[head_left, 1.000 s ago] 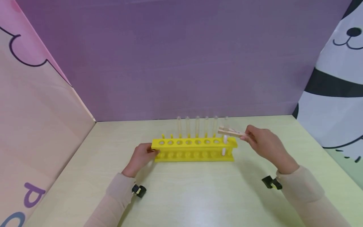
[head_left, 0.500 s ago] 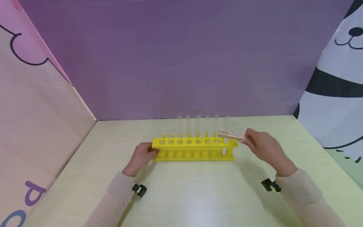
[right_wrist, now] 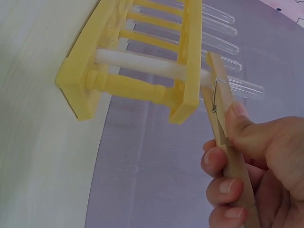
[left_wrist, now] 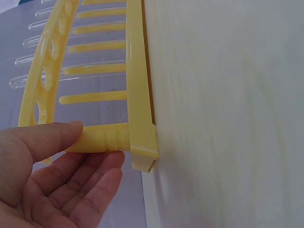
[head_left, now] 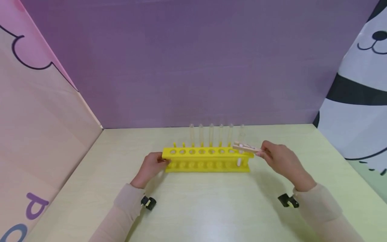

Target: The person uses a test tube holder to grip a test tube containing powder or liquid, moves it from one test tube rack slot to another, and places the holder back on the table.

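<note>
A yellow test tube rack (head_left: 205, 169) stands on the table. My left hand (head_left: 152, 168) grips its left end post (left_wrist: 97, 138) between thumb and fingers. My right hand (head_left: 282, 159) holds a wooden test tube clamp (right_wrist: 219, 102) with a wire spring, its thumb along the handle. The clamp's jaws are around the upper part of a white-filled test tube (right_wrist: 137, 61), just above the rack's top bar. That tube stands in the rightmost hole, its lower part showing below the bar in the head view.
Several clear test tubes (head_left: 211, 134) stand upside down on pegs along the rack's back. Two pegs (head_left: 174, 145) at the left are bare. A purple panel (head_left: 193, 67) rises behind the table (head_left: 208, 208), with printed panels at both sides.
My right hand and the clamp have moved down, closer to the rack's top bar. The left hand keeps its grip, and the rack stays in place.
</note>
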A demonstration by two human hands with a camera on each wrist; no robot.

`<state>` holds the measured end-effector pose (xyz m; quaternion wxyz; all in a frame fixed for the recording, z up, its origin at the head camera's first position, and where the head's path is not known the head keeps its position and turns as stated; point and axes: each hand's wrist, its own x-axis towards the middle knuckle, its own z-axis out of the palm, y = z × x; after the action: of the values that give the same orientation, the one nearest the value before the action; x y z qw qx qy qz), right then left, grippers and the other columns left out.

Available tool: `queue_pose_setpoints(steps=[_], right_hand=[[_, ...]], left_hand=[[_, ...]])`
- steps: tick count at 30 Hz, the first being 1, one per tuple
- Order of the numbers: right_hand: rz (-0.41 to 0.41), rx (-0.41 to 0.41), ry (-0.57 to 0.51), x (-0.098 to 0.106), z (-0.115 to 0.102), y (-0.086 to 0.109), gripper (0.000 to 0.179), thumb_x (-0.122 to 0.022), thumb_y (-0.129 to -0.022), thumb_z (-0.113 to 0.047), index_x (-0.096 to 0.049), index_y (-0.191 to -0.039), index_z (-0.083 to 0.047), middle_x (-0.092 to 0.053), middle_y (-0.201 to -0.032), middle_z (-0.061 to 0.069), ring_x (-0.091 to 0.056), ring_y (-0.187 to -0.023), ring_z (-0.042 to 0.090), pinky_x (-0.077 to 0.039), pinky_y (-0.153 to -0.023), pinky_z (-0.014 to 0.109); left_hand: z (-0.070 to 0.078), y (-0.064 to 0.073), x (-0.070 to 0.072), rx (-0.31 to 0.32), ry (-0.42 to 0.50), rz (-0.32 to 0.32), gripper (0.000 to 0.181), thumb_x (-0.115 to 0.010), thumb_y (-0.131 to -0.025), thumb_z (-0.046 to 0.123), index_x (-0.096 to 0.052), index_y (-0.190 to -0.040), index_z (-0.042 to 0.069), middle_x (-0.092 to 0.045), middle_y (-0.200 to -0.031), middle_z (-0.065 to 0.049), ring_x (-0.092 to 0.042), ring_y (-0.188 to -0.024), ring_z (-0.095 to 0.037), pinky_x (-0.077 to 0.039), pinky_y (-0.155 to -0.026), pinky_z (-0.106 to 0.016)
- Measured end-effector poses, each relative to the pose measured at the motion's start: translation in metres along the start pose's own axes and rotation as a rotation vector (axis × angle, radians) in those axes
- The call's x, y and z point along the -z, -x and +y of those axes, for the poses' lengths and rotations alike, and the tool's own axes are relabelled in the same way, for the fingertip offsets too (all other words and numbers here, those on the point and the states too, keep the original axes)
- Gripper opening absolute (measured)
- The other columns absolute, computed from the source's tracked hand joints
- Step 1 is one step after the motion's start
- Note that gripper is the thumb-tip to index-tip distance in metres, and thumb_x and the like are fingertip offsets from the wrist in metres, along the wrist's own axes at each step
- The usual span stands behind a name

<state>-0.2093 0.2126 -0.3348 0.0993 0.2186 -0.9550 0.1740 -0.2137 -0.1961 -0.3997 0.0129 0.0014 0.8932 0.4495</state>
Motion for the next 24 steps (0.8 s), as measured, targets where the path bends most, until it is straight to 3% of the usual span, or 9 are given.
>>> queue_pose_setpoints(steps=[24], right_hand=[[0.000,0.018,-0.005,-0.0080,0.0066,0.0023,0.014,-0.065,-0.088,-0.017,-0.055,-0.082,-0.009,-0.041,-0.056,-0.005,-0.031,-0.047,0.009,-0.028,-0.044,0.023]], left_hand=[[0.0001,-0.0009,-0.0005,0.014,-0.016,0.005,0.028,-0.064,-0.087,0.008,-0.064,-0.113,-0.002,-0.068,-0.102,-0.010,-0.059,-0.083,-0.018,-0.052,-0.074,-0.031]])
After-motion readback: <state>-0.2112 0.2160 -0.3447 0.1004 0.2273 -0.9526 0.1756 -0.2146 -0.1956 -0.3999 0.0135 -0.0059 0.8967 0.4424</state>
